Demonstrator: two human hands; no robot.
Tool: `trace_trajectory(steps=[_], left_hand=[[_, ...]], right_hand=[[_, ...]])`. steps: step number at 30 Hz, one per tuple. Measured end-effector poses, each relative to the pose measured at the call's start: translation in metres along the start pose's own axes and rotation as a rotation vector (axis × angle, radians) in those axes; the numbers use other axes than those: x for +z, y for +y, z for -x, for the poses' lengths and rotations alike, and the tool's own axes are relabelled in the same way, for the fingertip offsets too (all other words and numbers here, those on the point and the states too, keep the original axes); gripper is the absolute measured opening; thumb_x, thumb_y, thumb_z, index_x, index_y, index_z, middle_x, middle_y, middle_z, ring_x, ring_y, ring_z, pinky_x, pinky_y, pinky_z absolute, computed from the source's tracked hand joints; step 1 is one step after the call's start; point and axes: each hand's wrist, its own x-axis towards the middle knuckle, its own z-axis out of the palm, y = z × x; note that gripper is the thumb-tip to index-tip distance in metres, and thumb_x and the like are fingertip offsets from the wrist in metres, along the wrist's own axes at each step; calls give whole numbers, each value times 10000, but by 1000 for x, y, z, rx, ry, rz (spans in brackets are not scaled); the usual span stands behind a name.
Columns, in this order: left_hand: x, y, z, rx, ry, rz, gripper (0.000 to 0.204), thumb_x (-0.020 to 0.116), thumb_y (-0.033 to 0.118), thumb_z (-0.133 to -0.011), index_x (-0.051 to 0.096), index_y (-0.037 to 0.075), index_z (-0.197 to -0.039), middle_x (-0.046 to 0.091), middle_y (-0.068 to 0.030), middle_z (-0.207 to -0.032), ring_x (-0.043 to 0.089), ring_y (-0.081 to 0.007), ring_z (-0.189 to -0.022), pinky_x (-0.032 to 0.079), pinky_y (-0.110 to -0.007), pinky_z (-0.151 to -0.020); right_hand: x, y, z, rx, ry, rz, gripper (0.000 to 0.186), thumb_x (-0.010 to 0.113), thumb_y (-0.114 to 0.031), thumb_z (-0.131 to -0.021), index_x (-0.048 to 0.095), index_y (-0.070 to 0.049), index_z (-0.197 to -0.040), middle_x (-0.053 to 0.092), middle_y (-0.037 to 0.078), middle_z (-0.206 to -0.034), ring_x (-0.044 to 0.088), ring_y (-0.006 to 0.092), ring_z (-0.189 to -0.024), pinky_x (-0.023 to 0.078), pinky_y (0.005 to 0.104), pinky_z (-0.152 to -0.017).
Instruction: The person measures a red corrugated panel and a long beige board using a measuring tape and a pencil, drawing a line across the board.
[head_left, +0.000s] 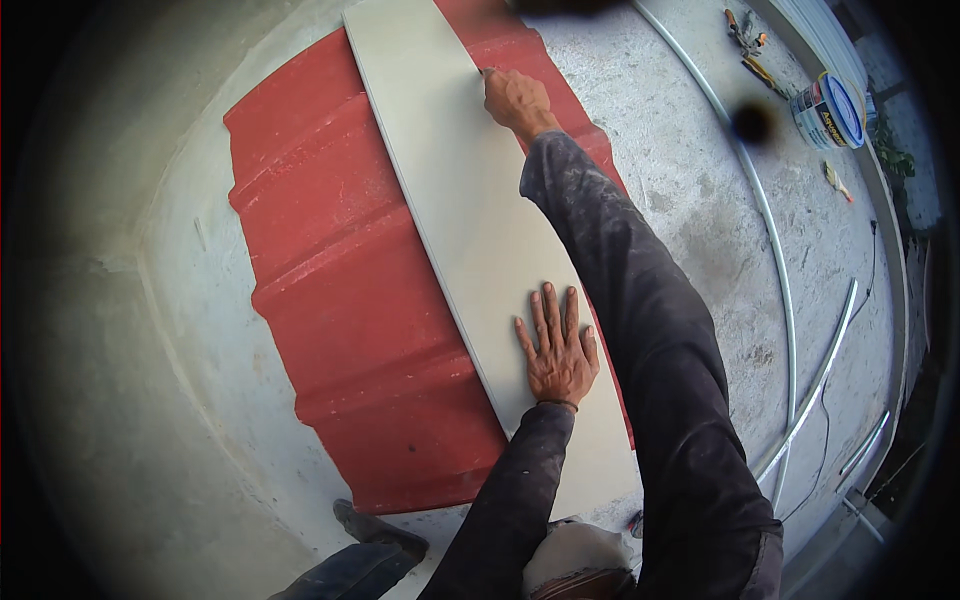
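Head view:
- Lower centre: left hand flat on a pale panel, fingers apart.
- Centre: panel lies across a ribbed red sheet.
- Upper centre: right hand, fingers curled together at panel's edge; cannot tell on what.

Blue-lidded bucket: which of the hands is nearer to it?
Right. The right hand, at the edge of the cream panel, is left of the bucket in view. The left hand, flat on the panel, is farther, toward the bucket's lower left.
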Motion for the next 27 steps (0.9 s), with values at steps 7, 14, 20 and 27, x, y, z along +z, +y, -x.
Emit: trace_trajectory(steps=[7,14,20,27], left_hand=[[3,-1,0,15,-14,-60,629,427,381,-987,279,160,-1557,212,-139,-1624,179,-301,-1507,90,-560,-1195],[5,-2,1,23,-15,-212,617,437,368,-981,308,156,-1546,228,-140,-1619,196,-302,-1503,92,-565,-1194],[7,7,-2,21,4,-73,602,419,374,-985,327,152,-1537,226,-142,-1619,187,-305,-1505,87,-567,-1194],[8,4,1,-24,119,242,605,453,321,-980,302,151,-1540,180,-146,-1626,145,-320,-1511,86,-574,-1196]], right_hand=[[17,-5,-8,-40,67,115,142,550,-136,-882,681,-95,-846,731,146,-860,734,285,-787,577,385,-640],[16,-10,-2,9,-62,2,119,555,-115,-867,665,-70,-864,700,190,-926,704,346,-877,568,426,-742],[12,3,0,-66,80,126,200,539,-101,-885,729,-93,-825,734,134,-833,738,291,-780,588,383,-637],[-30,-10,38,-100,-117,62,185,550,-86,-871,729,-62,-832,727,160,-859,733,319,-819,591,411,-654]])
